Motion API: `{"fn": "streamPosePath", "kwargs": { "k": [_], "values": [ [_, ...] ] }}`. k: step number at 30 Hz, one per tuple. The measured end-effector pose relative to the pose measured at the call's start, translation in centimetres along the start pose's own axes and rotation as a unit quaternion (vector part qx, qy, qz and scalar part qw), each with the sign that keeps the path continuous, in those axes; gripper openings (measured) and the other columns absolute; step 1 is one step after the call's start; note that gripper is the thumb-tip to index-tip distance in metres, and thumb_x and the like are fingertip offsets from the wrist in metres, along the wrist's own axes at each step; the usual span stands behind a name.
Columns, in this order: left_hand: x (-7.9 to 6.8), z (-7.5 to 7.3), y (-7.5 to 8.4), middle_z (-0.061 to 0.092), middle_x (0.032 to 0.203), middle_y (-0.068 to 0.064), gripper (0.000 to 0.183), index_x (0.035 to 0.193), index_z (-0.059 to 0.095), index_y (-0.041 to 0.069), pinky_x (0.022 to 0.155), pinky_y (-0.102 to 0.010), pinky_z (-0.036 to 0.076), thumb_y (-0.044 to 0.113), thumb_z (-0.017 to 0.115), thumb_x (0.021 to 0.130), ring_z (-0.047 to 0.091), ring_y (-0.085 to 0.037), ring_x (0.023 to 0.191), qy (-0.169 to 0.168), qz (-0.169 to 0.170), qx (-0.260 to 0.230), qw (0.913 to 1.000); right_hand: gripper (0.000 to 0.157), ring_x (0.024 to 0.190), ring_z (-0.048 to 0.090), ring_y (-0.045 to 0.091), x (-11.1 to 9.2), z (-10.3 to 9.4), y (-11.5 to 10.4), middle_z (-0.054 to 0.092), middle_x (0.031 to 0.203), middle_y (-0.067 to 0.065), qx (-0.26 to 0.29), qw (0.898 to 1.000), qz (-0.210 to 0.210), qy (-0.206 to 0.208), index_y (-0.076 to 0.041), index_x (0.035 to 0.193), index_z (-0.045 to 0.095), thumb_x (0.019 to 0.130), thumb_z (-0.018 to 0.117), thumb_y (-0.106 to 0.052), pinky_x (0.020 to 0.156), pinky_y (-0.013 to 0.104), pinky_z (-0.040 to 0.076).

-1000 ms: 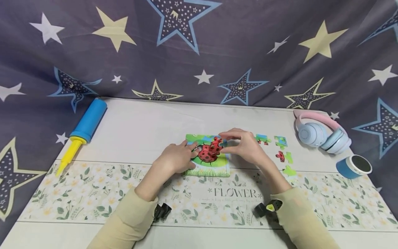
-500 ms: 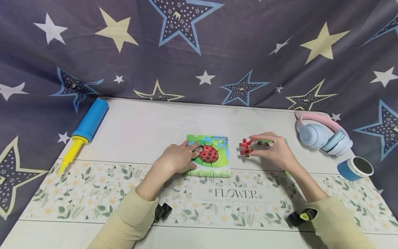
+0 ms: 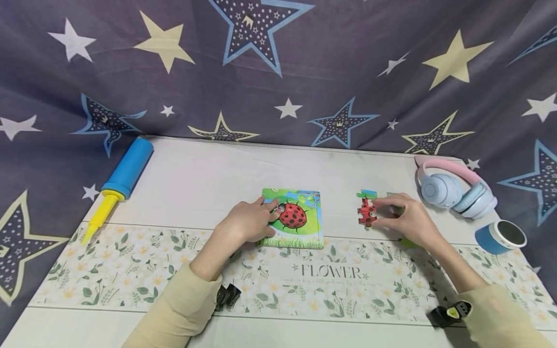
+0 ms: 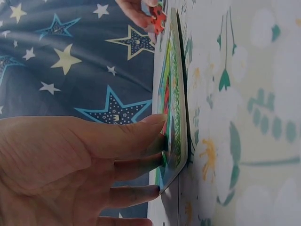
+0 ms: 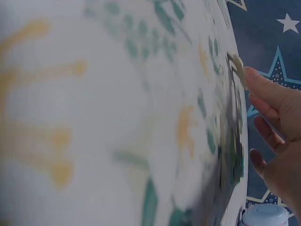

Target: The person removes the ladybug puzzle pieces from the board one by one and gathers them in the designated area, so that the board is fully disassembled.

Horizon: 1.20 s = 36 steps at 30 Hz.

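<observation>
In the head view my left hand (image 3: 250, 221) rests on the left side of a ladybug puzzle board (image 3: 304, 238), fingers spread over the picture. The left wrist view shows the thumb and fingertips touching the face of the board (image 4: 177, 101). Well to the right, my right hand (image 3: 408, 218) pinches a red, black-spotted jigsaw piece (image 3: 367, 213) between thumb and fingers. That piece (image 5: 239, 70) appears edge-on at the fingertips in the right wrist view. A blue and green jigsaw piece (image 3: 369, 194) lies just behind it. Other loose pieces are partly hidden by the right hand.
A blue and yellow hand pump (image 3: 124, 169) lies at the far left. Pink and blue headphones (image 3: 439, 187) and a blue cylinder with a white rim (image 3: 489, 238) are on the right. A star-patterned curtain (image 3: 261, 87) hangs behind the table.
The right hand has moved right with the spotted jigsaw piece, from over the board to beside the loose pieces. The board's ladybug picture is uncovered. The left hand has stayed in place.
</observation>
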<state>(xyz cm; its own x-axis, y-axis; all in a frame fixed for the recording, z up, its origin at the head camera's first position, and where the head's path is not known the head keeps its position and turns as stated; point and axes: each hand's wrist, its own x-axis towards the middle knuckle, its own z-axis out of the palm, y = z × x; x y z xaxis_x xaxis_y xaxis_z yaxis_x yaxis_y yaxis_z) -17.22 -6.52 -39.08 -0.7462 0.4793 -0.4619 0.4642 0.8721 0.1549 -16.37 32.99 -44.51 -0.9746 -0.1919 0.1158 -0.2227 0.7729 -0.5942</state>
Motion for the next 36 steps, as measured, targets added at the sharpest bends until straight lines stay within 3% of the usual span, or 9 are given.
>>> {"fn": "streamPosePath", "kwargs": {
  "k": [2,5,13,18,23,27,31,36],
  "values": [
    [0.1,0.0,0.0,0.023,0.173,0.000,0.056,0.156,0.047,0.022,0.123,-0.058,0.035,0.039,0.059,0.104,0.018,-0.034,0.161,-0.001,0.000,0.001,1.0000,0.048,0.121,0.058,0.023,-0.1,-0.3,0.2,0.072,0.126,0.006,-0.003,1.000,0.002,-0.004,-0.021,0.123,0.077,0.078,0.091,-0.032,0.100,0.053,0.051],
    [0.1,0.0,0.0,0.023,0.173,0.000,0.057,0.156,0.047,0.022,0.123,-0.058,0.036,0.039,0.059,0.103,0.019,-0.034,0.161,0.001,0.001,0.002,1.0000,0.047,0.121,0.058,0.028,-0.3,-0.5,0.6,0.073,0.124,0.007,-0.011,1.000,-0.011,-0.007,-0.021,0.123,0.077,0.079,0.091,-0.029,0.100,0.060,0.049],
    [0.0,0.0,-0.3,0.022,0.173,0.000,0.055,0.155,0.047,0.022,0.123,-0.058,0.035,0.039,0.059,0.104,0.018,-0.034,0.161,0.002,0.005,-0.004,1.0000,0.047,0.109,0.060,0.022,-0.4,-0.5,1.3,0.074,0.118,0.006,-0.063,0.995,-0.076,-0.006,-0.017,0.123,0.076,0.079,0.091,-0.022,0.088,0.053,0.054],
    [0.1,0.0,-0.4,0.023,0.173,0.000,0.055,0.155,0.047,0.023,0.122,-0.058,0.037,0.039,0.059,0.104,0.019,-0.033,0.161,0.003,0.005,-0.004,1.0000,0.047,0.109,0.062,0.027,-0.1,-0.6,1.4,0.076,0.114,0.008,-0.086,0.992,-0.093,-0.010,-0.014,0.121,0.077,0.076,0.092,-0.018,0.085,0.054,0.054],
    [0.2,0.0,-0.3,0.025,0.173,-0.002,0.055,0.154,0.049,0.022,0.125,-0.059,0.031,0.039,0.060,0.103,0.022,-0.034,0.160,0.012,0.007,-0.016,0.9998,0.048,0.114,0.061,0.032,0.0,-0.8,1.2,0.078,0.112,0.009,-0.098,0.990,-0.103,-0.016,-0.012,0.120,0.078,0.075,0.092,-0.018,0.090,0.059,0.051],
    [0.3,0.1,-0.3,0.026,0.172,-0.002,0.055,0.154,0.049,0.021,0.127,-0.058,0.028,0.039,0.061,0.103,0.023,-0.034,0.160,0.021,0.008,-0.023,0.9995,0.047,0.111,0.062,0.028,0.2,-1.1,0.9,0.078,0.112,0.007,-0.102,0.988,-0.115,-0.006,-0.013,0.121,0.077,0.077,0.091,-0.017,0.086,0.051,0.052],
    [0.2,0.1,-0.3,0.027,0.172,-0.003,0.056,0.155,0.048,0.021,0.127,-0.059,0.027,0.039,0.060,0.103,0.024,-0.034,0.160,0.025,0.010,-0.030,0.9992,0.041,0.111,0.062,0.027,0.5,-1.1,0.2,0.076,0.115,0.007,-0.077,0.992,-0.098,0.013,-0.012,0.122,0.077,0.082,0.088,-0.017,0.085,0.051,0.053],
    [0.1,0.2,-0.4,0.032,0.170,-0.005,0.056,0.156,0.047,0.019,0.126,-0.060,0.029,0.036,0.061,0.104,0.029,-0.036,0.157,0.044,0.015,-0.037,0.9982,0.039,0.118,0.059,0.021,1.2,-0.4,-1.6,0.071,0.124,0.005,-0.008,0.999,-0.048,0.025,-0.014,0.126,0.075,0.089,0.083,-0.024,0.096,0.055,0.051]
  ]
}}
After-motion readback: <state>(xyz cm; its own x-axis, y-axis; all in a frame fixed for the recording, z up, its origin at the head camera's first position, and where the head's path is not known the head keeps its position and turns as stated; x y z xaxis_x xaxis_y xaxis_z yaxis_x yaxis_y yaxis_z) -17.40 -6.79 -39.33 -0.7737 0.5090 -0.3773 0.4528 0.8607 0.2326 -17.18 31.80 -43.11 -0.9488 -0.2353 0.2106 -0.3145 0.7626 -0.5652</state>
